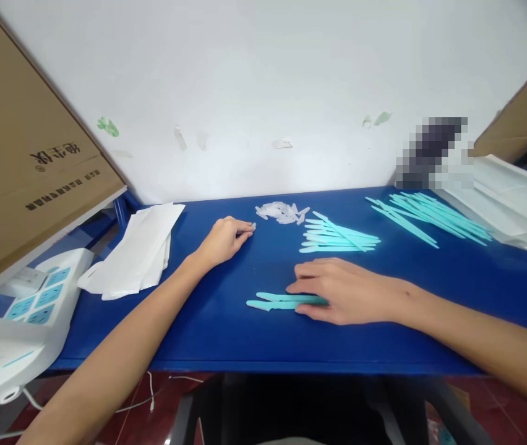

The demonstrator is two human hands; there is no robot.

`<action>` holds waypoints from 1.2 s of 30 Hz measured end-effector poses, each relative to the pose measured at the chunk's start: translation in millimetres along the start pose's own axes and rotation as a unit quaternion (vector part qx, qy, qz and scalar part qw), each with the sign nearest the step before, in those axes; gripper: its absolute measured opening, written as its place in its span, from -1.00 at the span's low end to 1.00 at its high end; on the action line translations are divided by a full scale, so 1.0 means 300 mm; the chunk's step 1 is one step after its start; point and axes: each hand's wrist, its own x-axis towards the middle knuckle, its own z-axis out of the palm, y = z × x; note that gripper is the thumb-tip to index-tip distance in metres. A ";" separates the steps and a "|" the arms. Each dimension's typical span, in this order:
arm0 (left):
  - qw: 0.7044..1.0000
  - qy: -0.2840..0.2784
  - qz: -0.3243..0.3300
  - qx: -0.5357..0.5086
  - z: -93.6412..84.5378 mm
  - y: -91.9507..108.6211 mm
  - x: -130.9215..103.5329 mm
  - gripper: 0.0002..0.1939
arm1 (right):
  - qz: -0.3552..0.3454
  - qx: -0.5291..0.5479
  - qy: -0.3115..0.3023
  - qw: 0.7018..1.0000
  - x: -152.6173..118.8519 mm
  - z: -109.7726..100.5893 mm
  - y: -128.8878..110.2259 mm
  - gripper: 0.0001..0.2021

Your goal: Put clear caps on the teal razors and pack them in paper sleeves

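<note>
My left hand [225, 240] pinches a small translucent cap [253, 227] between thumb and fingertips, just left of a loose pile of similar caps [281, 212]. Lower on the table, my right hand [338, 289] has its thumb and fingers around two teal eyebrow razors [275, 301]. The razors lie side by side, their blade ends pointing left and their handles partly hidden under the hand. Beyond the right hand is a bunch of teal razors [335, 235], one of them lying across the others.
More teal sticks [435, 215] lie at the right, beside a white tray [518, 198]. White plastic bags [136, 253] and a white power strip [45, 309] are at the left, below a cardboard box [26, 142]. A white wall [254, 93] backs the blue table [189, 334].
</note>
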 end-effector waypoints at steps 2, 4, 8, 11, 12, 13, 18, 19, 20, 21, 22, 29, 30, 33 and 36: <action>1.000 -0.013 0.001 -0.016 -0.007 0.023 -0.005 -0.73 | -0.007 0.005 -0.011 1.000 0.002 0.009 -0.007 -0.74; 0.999 -0.027 0.015 -0.025 -0.011 0.042 -0.004 -0.73 | 0.004 0.037 -0.012 0.999 0.002 0.005 -0.004 -0.75; 0.998 -0.038 0.043 -0.011 -0.011 0.054 -0.002 -0.72 | 0.081 0.118 -0.040 0.989 -0.006 -0.026 0.025 -0.75; 0.997 -0.040 0.064 0.002 -0.006 0.047 -0.003 -0.74 | 0.117 0.118 -0.036 0.986 -0.014 -0.041 0.057 -0.78; 0.997 -0.036 0.068 0.004 -0.005 0.044 -0.004 -0.74 | 0.110 0.112 -0.021 0.987 -0.016 -0.042 0.066 -0.79; 0.997 -0.032 0.071 0.005 -0.003 0.042 -0.003 -0.74 | 0.097 0.106 -0.005 0.990 -0.017 -0.043 0.073 -0.81; 0.997 -0.028 0.070 0.013 0.001 0.038 0.000 -0.74 | 0.073 0.092 0.034 0.992 -0.015 -0.039 0.076 -0.76; 0.997 -0.029 0.072 0.019 0.002 0.039 0.001 -0.75 | 0.073 0.094 0.042 0.992 -0.015 -0.039 0.074 -0.74; 0.997 -0.030 0.073 0.026 0.003 0.040 0.001 -0.75 | 0.070 0.095 0.050 0.992 -0.015 -0.039 0.074 -0.72; 0.996 -0.031 0.074 0.033 0.004 0.042 0.001 -0.74 | 0.067 0.095 0.056 0.992 -0.015 -0.039 0.075 -0.70; 0.996 -0.032 0.074 0.038 0.005 0.044 0.002 -0.74 | 0.065 0.093 0.058 0.992 -0.015 -0.038 0.077 -0.68; 0.997 -0.041 0.067 0.016 0.002 0.071 -0.002 -0.74 | 0.061 0.051 0.045 0.996 -0.014 -0.032 0.098 -0.60; 0.996 -0.045 0.072 0.006 -0.001 0.075 -0.003 -0.75 | 0.061 0.042 0.051 0.996 -0.015 -0.030 0.101 -0.60; 0.994 -0.050 0.086 -0.041 -0.014 0.088 -0.004 -0.78 | 0.062 -0.011 0.089 0.994 -0.017 -0.021 0.114 -0.58; 0.991 -0.051 0.085 -0.092 -0.021 0.101 -0.004 -0.82 | 0.073 -0.102 0.131 0.984 -0.022 -0.010 0.131 -0.57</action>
